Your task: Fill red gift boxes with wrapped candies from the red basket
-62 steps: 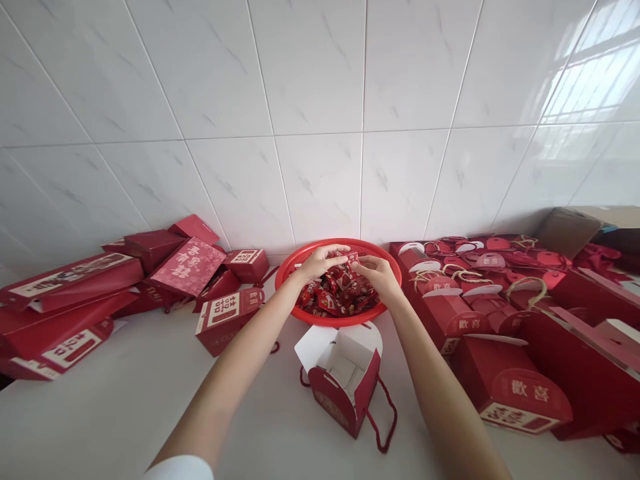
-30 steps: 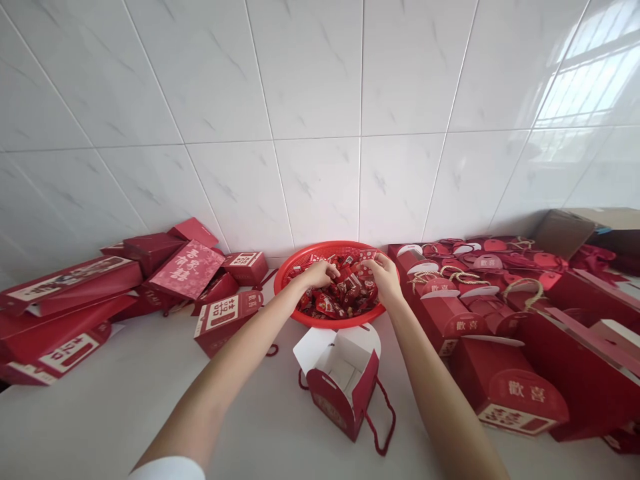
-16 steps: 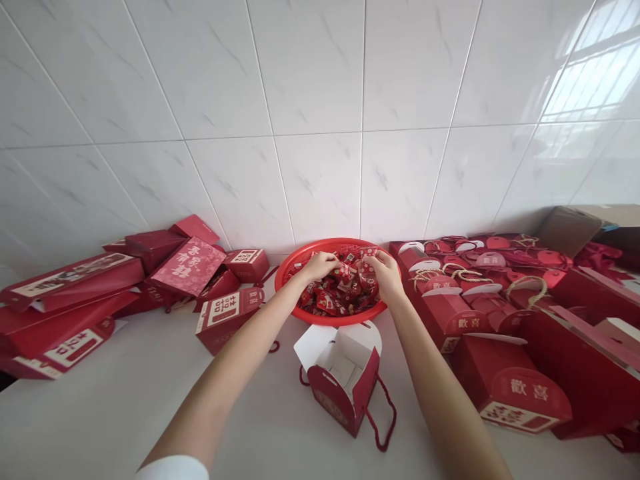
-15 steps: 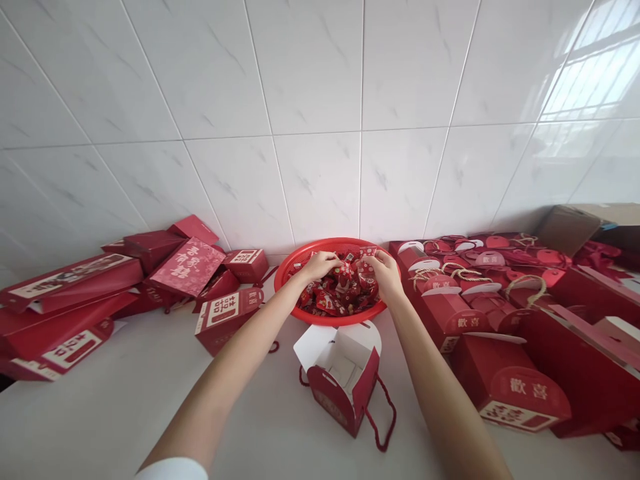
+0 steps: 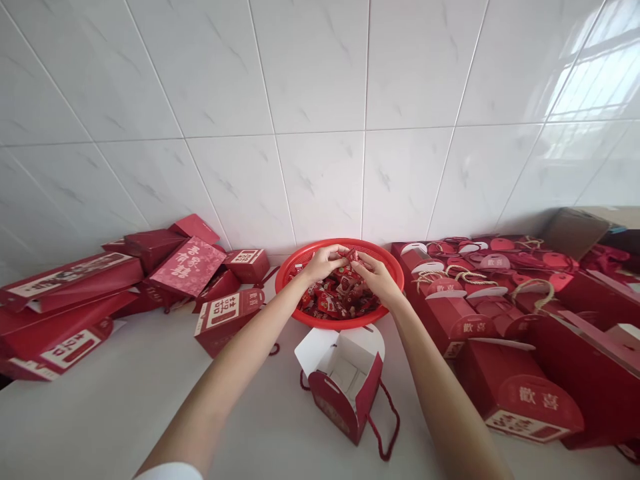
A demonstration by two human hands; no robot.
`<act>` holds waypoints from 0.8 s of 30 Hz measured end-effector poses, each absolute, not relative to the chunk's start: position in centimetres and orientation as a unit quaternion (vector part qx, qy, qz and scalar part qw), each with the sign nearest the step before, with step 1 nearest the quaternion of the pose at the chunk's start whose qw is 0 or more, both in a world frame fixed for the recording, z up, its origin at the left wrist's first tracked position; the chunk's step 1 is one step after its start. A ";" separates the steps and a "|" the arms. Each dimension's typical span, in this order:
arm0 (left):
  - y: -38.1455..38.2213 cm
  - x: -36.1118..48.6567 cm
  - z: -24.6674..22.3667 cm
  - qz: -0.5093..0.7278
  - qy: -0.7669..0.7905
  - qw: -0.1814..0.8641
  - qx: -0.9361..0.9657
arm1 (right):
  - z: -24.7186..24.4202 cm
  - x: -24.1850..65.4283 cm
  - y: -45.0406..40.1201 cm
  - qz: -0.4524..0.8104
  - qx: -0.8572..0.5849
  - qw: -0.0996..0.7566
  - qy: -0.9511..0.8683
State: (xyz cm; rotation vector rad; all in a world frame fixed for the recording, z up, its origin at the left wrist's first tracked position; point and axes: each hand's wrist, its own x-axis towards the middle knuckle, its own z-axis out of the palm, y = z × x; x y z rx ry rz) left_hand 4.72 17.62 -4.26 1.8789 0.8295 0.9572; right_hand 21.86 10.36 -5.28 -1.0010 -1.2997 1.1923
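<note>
Over the red plastic basket (image 5: 284,280), my two hands meet. A small red wrapped candy (image 5: 352,256) is between them. My left hand (image 5: 320,265) has its fingertips closed at the candy's left side. From the right, my right hand (image 5: 379,279) pinches the same candy. Below them lies a heap of red-wrapped candies (image 5: 335,298) that partly fills the basket. In front of the basket an open red gift box (image 5: 335,407) with a white inside and red rope handles stands on the white table. Inside it, pale shapes are hard to tell apart.
Closed red gift boxes (image 5: 227,317) are piled on the left. Several red boxes with rope handles (image 5: 470,313) stand close together on the right, beside a large red carton (image 5: 595,373). A brown cardboard box (image 5: 573,233) is at the far right. The tiled wall (image 5: 320,180) rises behind.
My right hand has moved left and my left hand slightly right, so both now meet at one candy. The open gift box stays in place; the view has shifted slightly.
</note>
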 end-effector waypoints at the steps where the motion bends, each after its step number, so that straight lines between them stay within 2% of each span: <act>1: 17.6 4.7 -4.2 0.385 0.331 0.429 0.747 | -5.2 21.9 10.3 0.506 -0.418 0.527 -0.540; 5: 17.2 4.9 -3.8 0.383 0.353 0.417 0.745 | -5.3 21.9 10.6 0.514 -0.414 0.534 -0.528; 15: 16.6 5.1 -3.6 0.354 0.298 0.393 0.795 | -5.0 21.8 10.1 0.548 -0.404 0.540 -0.495; 19: 16.8 5.2 -3.8 0.386 0.381 0.369 0.755 | -5.2 21.9 10.6 0.490 -0.413 0.639 -0.425; 21: 16.9 5.2 -4.0 0.316 0.429 0.347 0.772 | -5.4 22.0 10.9 0.464 -0.425 0.679 -0.379; 24: 17.0 5.2 -4.4 0.130 0.460 0.287 0.830 | -5.5 22.0 11.2 0.457 -0.436 0.695 -0.344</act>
